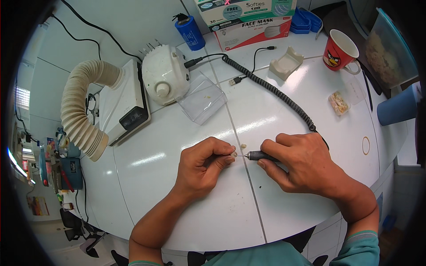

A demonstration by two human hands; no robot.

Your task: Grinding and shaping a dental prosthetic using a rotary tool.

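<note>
I see the left hand [199,167] pinching a small pale piece [234,154] at nine o'clock from the dark handpiece [259,155], gripped by the right hand [304,164], long axis three-to-nine; whether they touch, I can't tell.

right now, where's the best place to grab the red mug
Probably by its handle, coming from the near right side: the loop juts out that way, and the red mug stands upright. The right hand is the nearer one, but it holds a dark handpiece.
</note>
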